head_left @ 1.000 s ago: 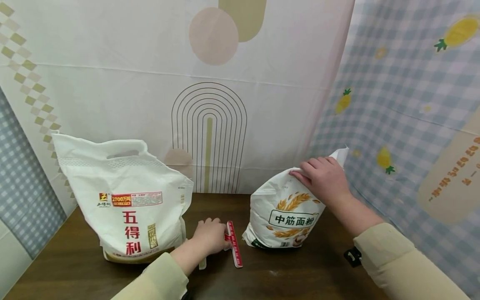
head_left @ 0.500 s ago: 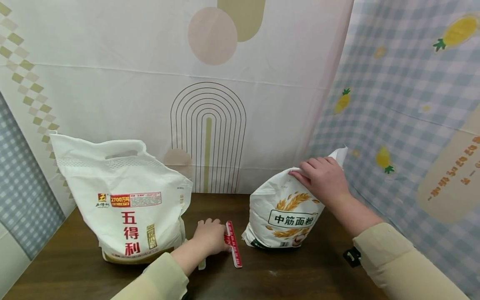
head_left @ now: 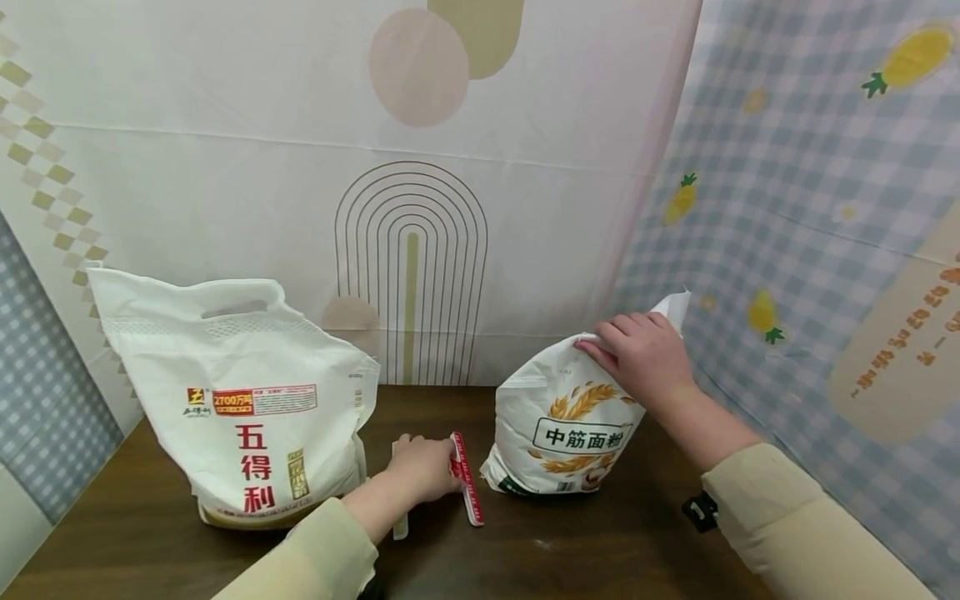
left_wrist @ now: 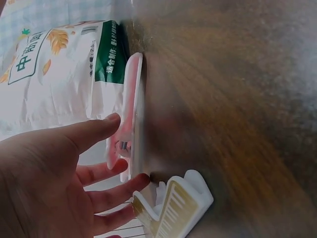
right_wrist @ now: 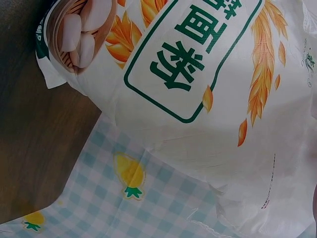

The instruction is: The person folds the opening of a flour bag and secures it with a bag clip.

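Note:
My left hand (head_left: 422,468) pinches a red-and-white bag clip (head_left: 467,485) between thumb and fingers; in the left wrist view the clip's spring shows between thumb and index finger. Beside that hand lies a second bag clip, yellow and white (left_wrist: 173,213), mostly hidden under the hand in the head view. On the right, my right hand (head_left: 643,354) grips the folded top of a smaller white flour bag (head_left: 525,417) printed with wheat ears. This bag stands on the table, its upper right corner sticking out past the fingers. In the right wrist view its printed front (right_wrist: 198,134) fills much of the picture.
A larger white flour bag (head_left: 300,358) with a cut-out handle and red lettering stands on the left of the dark wooden table (head_left: 570,558). A patterned cloth (head_left: 555,208) hangs behind, and a blue checked cloth (head_left: 795,208) on the right.
The red-and-white clip has shifted slightly up and away from me in my left hand. My right hand keeps its grip on the bag top. The head view has turned slightly.

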`<state>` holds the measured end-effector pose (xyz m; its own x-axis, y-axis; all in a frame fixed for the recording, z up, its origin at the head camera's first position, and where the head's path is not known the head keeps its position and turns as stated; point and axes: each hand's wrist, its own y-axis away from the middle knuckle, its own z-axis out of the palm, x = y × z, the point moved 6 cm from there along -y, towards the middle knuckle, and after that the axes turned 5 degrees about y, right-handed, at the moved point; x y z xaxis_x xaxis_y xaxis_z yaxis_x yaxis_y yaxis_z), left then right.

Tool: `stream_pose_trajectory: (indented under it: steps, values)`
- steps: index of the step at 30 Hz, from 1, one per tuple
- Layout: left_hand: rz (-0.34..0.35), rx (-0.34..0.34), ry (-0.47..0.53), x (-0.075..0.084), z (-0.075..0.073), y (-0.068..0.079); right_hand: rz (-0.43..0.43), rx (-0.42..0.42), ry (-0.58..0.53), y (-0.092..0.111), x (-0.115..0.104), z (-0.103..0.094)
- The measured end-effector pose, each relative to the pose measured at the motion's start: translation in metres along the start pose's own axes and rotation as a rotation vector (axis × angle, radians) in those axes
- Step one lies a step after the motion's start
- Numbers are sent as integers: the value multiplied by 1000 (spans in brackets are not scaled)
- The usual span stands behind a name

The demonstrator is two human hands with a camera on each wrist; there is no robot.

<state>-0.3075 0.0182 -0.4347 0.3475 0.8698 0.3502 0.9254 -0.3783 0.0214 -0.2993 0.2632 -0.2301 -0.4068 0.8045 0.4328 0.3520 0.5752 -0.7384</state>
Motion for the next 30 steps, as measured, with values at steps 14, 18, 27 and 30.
stream_pose_trajectory:
  steps: [14, 18, 27, 30]
  values:
    - [-5, -13, 93, -3, 1, -8, -9, 12, -2, -3, -3, -3]
    - [-24, -18, 119, -4, 0, -9, -2, -4, 5, -3, -2, -3]
    - [-74, 0, 187, -4, -2, -9, -3, -7, 10, -2, -2, -3]
    - [-89, 6, 202, -5, -1, -10, -1, -12, 13, -2, -2, -3]
